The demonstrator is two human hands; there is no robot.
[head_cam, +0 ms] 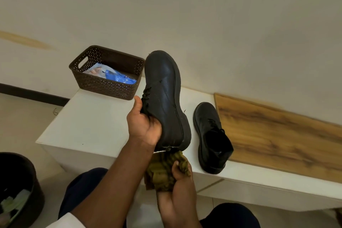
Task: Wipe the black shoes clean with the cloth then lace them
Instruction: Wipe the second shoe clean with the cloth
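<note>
Raised black shoe (164, 98) — damp sheen, laced, heel seam frayed.

Both shoes black: held shoe (163, 98) w/ wet sheen, 2nd shoe (211, 136) at its 4 o'clock matte. Cloth (163, 171) olive-green. Basket (106, 72) at 10 o'clock dk brown, dotted perforation pattern; blue/white packet (112, 75) inside. Bench (88, 120) white. Board (281, 135) at 3 o'clock tan wood grain.
</note>
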